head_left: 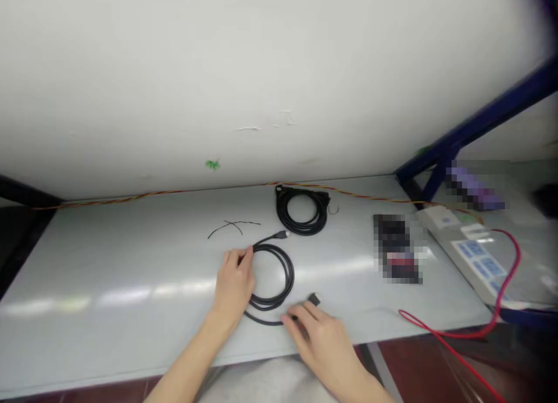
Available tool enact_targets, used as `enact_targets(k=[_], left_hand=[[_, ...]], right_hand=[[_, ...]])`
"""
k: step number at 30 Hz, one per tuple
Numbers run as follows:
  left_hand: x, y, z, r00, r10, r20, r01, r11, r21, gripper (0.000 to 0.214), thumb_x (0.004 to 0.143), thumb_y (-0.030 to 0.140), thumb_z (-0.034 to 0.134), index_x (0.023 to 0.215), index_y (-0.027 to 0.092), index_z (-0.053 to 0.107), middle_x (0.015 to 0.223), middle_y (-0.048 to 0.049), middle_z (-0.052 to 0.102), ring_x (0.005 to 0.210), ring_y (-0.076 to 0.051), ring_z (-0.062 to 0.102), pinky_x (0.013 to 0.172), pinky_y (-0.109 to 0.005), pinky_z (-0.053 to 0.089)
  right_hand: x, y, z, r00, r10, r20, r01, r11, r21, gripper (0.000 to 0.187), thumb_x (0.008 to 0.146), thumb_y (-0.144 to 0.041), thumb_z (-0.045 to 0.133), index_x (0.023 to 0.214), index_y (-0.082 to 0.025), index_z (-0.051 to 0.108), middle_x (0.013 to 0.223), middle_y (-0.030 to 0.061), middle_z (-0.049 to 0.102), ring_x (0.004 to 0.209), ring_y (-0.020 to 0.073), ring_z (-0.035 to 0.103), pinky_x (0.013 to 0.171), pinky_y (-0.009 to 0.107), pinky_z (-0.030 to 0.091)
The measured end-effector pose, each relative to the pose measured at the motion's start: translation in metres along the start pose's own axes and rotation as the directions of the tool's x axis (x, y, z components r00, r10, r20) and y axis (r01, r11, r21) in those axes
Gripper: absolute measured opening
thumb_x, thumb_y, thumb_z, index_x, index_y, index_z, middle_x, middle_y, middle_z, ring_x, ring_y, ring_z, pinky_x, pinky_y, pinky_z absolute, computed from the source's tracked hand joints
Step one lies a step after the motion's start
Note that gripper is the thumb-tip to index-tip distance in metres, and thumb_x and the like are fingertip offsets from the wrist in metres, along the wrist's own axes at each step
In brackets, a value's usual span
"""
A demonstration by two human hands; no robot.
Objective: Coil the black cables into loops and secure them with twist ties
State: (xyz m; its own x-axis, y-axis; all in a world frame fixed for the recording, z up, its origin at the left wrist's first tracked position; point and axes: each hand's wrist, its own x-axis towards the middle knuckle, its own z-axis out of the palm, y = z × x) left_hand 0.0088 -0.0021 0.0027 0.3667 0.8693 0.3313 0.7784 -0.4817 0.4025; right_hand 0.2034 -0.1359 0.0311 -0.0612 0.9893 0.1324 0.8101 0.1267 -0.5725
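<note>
Black cable (272, 275) lies in a loose coil on a white bench top (108, 263), one plug pointing away from the person and the other lying near the right hand. The left hand (233, 281) is curled over the coil's left side, fingers closed on the loops. The right hand (316, 339) is apart from it, at the coil's lower edge, with its fingers (300, 316) on the cable; whether they grip it cannot be told.

Beyond the coil lie a second, tighter coil of black cable (301, 212) and, to its left, a thin dark wire (233, 227). To the coil's right are a pixelated, unreadable object (396, 249), then a white power strip (477, 263) with a red wire (462, 333) running past it.
</note>
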Motion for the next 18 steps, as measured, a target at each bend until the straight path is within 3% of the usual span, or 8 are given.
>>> enact_targets(k=[3, 6, 10, 13, 18], left_hand=[[0.0, -0.004, -0.001, 0.999, 0.038, -0.003, -0.038, 0.999, -0.017, 0.044, 0.097, 0.002, 0.048, 0.134, 0.019, 0.063, 0.098, -0.0083, 0.062, 0.091, -0.024, 0.058, 0.079, -0.04, 0.058], [-0.003, -0.006, -0.006, 0.998, 0.067, 0.003, -0.067, 0.997, -0.029, 0.045, 0.097, 0.002, 0.046, 0.135, 0.02, 0.061, 0.099, -0.008, 0.061, 0.09, -0.023, 0.057, 0.078, -0.039, 0.058], [-0.011, -0.001, -0.012, 0.998, 0.065, 0.0, -0.065, 0.998, -0.009, 0.049, 0.098, 0.003, 0.043, 0.142, 0.021, 0.056, 0.099, -0.0087, 0.06, 0.089, -0.024, 0.057, 0.076, -0.04, 0.058], [-0.017, 0.004, -0.012, 0.998, 0.041, -0.044, -0.038, 0.998, 0.058, 0.049, 0.099, 0.004, 0.041, 0.144, 0.021, 0.054, 0.098, -0.0092, 0.06, 0.087, -0.024, 0.057, 0.075, -0.04, 0.058], [-0.021, 0.008, -0.01, 0.996, -0.005, -0.086, 0.014, 0.995, 0.097, 0.046, 0.099, 0.004, 0.044, 0.141, 0.017, 0.055, 0.094, -0.0095, 0.059, 0.086, -0.025, 0.055, 0.075, -0.04, 0.056]], right_hand=[[-0.007, 0.004, 0.013, 0.986, 0.134, -0.096, -0.135, 0.991, -0.011, 0.029, 0.107, -0.041, 0.049, 0.089, -0.025, 0.064, 0.078, 0.0039, 0.065, 0.068, 0.0217, 0.065, 0.057, 0.033, 0.049], [0.0, 0.01, 0.018, 0.957, 0.212, -0.197, -0.213, 0.977, 0.017, 0.024, 0.108, -0.041, 0.047, 0.104, -0.024, 0.064, 0.085, 0.0073, 0.066, 0.079, 0.0257, 0.064, 0.067, 0.04, 0.054], [0.019, 0.009, 0.02, 0.929, 0.259, -0.263, -0.25, 0.966, 0.067, 0.027, 0.109, -0.033, 0.042, 0.114, -0.022, 0.066, 0.095, 0.0112, 0.066, 0.089, 0.0284, 0.062, 0.079, 0.047, 0.055], [0.041, 0.005, 0.023, 0.925, 0.263, -0.274, -0.242, 0.964, 0.109, 0.032, 0.109, -0.029, 0.038, 0.111, -0.021, 0.069, 0.1, 0.0127, 0.066, 0.093, 0.0285, 0.061, 0.083, 0.048, 0.055], [0.069, -0.002, 0.031, 0.918, 0.259, -0.301, -0.237, 0.966, 0.108, 0.027, 0.107, -0.029, 0.046, 0.105, -0.017, 0.07, 0.097, 0.0128, 0.065, 0.095, 0.0285, 0.06, 0.087, 0.048, 0.053]])
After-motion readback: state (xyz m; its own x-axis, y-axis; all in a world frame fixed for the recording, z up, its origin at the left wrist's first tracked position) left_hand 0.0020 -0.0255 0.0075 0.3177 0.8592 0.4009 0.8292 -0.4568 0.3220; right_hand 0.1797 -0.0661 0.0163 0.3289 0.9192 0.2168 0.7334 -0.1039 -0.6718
